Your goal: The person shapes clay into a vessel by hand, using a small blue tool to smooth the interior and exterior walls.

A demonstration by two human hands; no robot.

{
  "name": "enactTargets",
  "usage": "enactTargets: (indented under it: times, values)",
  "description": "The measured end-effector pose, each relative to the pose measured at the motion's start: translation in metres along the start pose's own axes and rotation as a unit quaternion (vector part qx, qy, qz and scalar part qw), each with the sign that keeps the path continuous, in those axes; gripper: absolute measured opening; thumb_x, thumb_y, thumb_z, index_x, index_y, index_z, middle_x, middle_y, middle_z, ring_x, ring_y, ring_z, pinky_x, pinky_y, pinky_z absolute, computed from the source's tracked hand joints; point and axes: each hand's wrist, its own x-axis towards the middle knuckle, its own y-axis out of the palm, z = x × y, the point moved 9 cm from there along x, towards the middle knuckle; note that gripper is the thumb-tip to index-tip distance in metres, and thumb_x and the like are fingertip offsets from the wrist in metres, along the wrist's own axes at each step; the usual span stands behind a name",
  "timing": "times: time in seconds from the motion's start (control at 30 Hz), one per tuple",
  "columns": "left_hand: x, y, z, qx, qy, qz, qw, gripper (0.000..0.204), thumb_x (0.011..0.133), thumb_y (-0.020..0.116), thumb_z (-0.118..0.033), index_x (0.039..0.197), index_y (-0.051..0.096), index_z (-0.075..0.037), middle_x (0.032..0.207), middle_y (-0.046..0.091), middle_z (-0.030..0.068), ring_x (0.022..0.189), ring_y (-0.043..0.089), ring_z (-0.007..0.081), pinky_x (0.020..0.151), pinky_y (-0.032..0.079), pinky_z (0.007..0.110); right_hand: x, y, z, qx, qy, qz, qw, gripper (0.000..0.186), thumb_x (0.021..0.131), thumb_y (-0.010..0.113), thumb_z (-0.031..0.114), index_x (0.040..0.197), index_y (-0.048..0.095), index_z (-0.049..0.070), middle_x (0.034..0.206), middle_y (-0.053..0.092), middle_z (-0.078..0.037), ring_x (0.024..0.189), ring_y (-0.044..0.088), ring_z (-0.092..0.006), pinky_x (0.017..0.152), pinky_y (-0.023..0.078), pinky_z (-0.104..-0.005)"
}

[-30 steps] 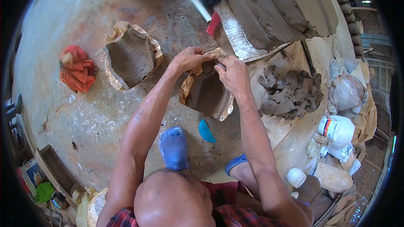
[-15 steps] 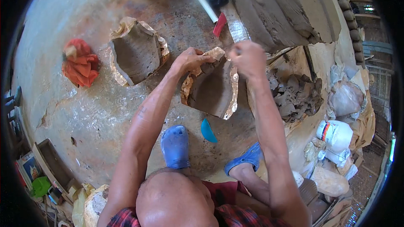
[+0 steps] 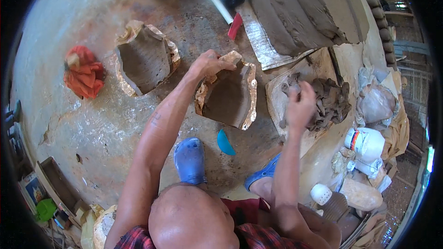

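Here, 2 hands at a clay-lined mould on a concrete floor.
The left hand reaches forward with its arm nearly straight, fingers clenched over the top rim of the open mould, which lies tilted on the floor just ahead of the blue clog. The right hand is raised over the clay pile, fingers pinched on a small lump of clay; the pile rests on a board to the mould's right. A second mould lies apart to the left, an orange cloth beyond it. A blue scraper lies below the mould. Bare floor opens leftward; sacks crowd the right edge.
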Motion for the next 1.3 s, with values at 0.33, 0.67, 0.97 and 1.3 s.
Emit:
enactTargets:
  times: [0.33, 0.67, 0.97, 1.3]
  values:
    - [-0.014, -0.002, -0.003, 0.003, -0.012, 0.005, 1.000, 0.065, 0.078, 0.084, -0.056, 0.114, 0.078, -0.001, 0.095, 0.078, 0.0218, 0.089, 0.075, 0.0305, 0.081, 0.057, 0.042, -0.046, 0.112, 0.141, 0.028, -0.092, 0.215, 0.972, 0.054, 0.100, 0.054, 0.026, 0.147, 0.056, -0.001, 0.165, 0.037, -0.017, 0.156, 0.026, -0.0430, 0.121, 0.023, -0.0701]
    - [-0.036, -0.003, 0.013, -0.117, 0.024, -0.068, 0.991, 0.058, 0.087, 0.078, -0.051, 0.119, 0.078, -0.003, 0.098, 0.079, 0.0163, 0.085, 0.075, 0.0233, 0.079, 0.058, 0.039, -0.061, 0.131, 0.173, -0.108, -0.132, 0.317, 0.933, 0.061, 0.092, 0.054, 0.025, 0.148, 0.055, 0.001, 0.175, 0.017, -0.012, 0.159, 0.008, -0.0477, 0.117, 0.014, -0.0823]
    - [-0.047, -0.006, 0.021, -0.107, 0.007, -0.126, 0.986, 0.060, 0.082, 0.080, -0.054, 0.110, 0.080, -0.001, 0.087, 0.078, 0.0192, 0.081, 0.076, 0.0263, 0.076, 0.057, 0.042, -0.067, 0.116, 0.179, -0.088, -0.168, 0.270, 0.944, 0.057, 0.088, 0.061, 0.024, 0.137, 0.065, -0.005, 0.176, 0.013, -0.010, 0.159, 0.007, -0.0502, 0.113, 0.011, -0.0860]
    - [-0.065, -0.005, 0.020, -0.183, -0.077, -0.074, 0.977, 0.074, 0.089, 0.070, -0.063, 0.125, 0.073, 0.002, 0.104, 0.078, 0.0194, 0.095, 0.075, 0.0256, 0.089, 0.056, 0.040, -0.043, 0.101, 0.161, -0.116, -0.142, 0.261, 0.948, 0.060, 0.092, 0.059, 0.022, 0.147, 0.057, 0.001, 0.172, 0.026, -0.016, 0.159, 0.018, -0.0457, 0.118, 0.013, -0.0810]
